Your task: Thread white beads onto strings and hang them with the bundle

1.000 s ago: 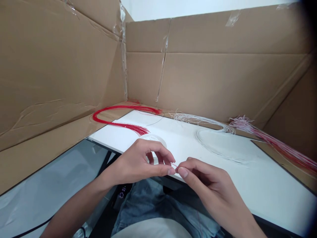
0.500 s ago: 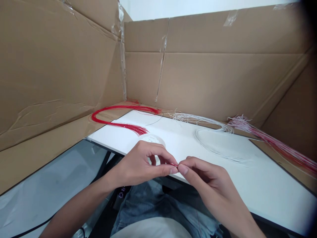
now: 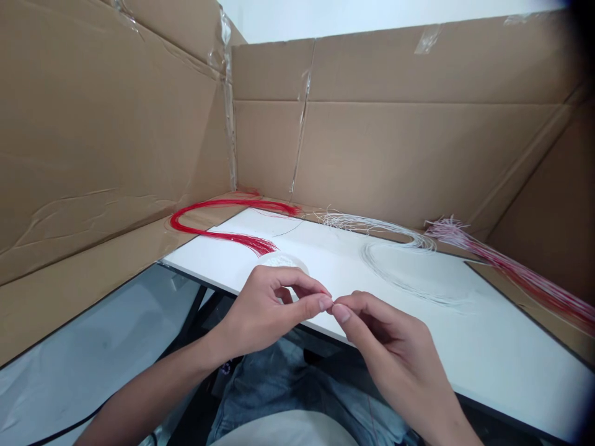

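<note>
Fingertip to fingertip, my left hand [image 3: 274, 306] and my right hand [image 3: 393, 341] meet over the near edge of the white table. Each is closed in a pinch on a thin red wire, which the fingers now almost fully hide. A fine reddish strand [image 3: 372, 412] hangs below my right hand against the jeans; whether it is the same wire I cannot tell. Just behind my left hand stands a shallow white dish [image 3: 300, 263] with white contents, partly covered by the hand.
A curved bundle of red wires [image 3: 186, 218] lies at the back left. White wires [image 3: 395, 226] are looped along the back, with a fainter coil [image 3: 390, 275] nearer. Mixed red and white wires [image 3: 520, 263] lie at right. Cardboard walls [image 3: 395, 148] enclose the white table [image 3: 502, 353].
My left thumb and forefinger have closed together, covering the red wire that showed between them. Both hands stay in nearly the same place; the view has shifted slightly.
</note>
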A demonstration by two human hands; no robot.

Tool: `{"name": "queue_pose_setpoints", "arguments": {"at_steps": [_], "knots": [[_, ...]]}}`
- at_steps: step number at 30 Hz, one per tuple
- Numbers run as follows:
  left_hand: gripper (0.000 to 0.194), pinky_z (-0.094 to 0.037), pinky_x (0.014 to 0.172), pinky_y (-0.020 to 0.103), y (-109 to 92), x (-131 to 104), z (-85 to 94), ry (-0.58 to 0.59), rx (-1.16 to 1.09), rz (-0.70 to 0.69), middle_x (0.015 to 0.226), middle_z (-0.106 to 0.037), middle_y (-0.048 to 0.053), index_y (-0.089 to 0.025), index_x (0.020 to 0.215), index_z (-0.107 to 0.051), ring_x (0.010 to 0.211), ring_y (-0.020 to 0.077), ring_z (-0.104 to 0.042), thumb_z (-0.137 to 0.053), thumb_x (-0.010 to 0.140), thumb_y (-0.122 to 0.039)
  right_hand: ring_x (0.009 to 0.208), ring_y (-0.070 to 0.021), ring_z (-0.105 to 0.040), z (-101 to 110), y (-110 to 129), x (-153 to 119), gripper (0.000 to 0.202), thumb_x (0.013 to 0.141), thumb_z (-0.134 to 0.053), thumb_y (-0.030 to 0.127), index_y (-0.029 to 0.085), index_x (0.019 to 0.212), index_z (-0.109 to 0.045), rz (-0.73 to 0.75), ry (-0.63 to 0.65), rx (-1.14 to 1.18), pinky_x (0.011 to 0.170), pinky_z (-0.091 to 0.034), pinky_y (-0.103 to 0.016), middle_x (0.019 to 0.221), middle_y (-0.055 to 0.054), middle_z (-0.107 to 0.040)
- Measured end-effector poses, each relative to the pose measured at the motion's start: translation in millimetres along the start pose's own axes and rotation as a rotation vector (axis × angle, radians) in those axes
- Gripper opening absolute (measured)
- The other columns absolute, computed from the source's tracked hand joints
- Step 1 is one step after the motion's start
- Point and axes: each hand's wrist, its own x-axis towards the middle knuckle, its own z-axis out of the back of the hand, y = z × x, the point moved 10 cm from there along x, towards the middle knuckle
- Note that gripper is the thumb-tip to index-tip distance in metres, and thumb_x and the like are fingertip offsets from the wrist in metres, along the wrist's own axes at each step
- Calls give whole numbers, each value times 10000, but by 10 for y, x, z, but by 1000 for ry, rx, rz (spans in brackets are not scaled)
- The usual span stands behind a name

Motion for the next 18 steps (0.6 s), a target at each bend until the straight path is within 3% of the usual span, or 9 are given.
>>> {"name": "queue_pose_setpoints", "arguments": {"at_steps": [9,14,18], "knots": [[157,-458,566,160,32,-9,-16,-32,-26,37,825,-783,34,-183,880,-845,726,100,-643,-800,837,-328,610,-105,-419,105,-2,-16,286,934,-703,458,221,791,-774,20,-139,-12,584,-328,-274,691,27,-586],[126,-480,592,152,71,-6,3,-35,-57,56,826,-774,16,-178,853,-814,738,95,-667,-845,779,-275,601,-108,-398,104,46,-16,286,937,-700,429,224,741,-740,71,-120,-23,580,-302,-288,663,33,-552],[148,-486,609,169,60,-26,-33,24,-62,49,819,-766,24,-175,860,-814,749,103,-663,-808,830,-319,610,-107,-404,88,74,-10,281,946,-681,392,233,717,-714,106,-83,-56,589,-297,-287,653,43,-544]]}}
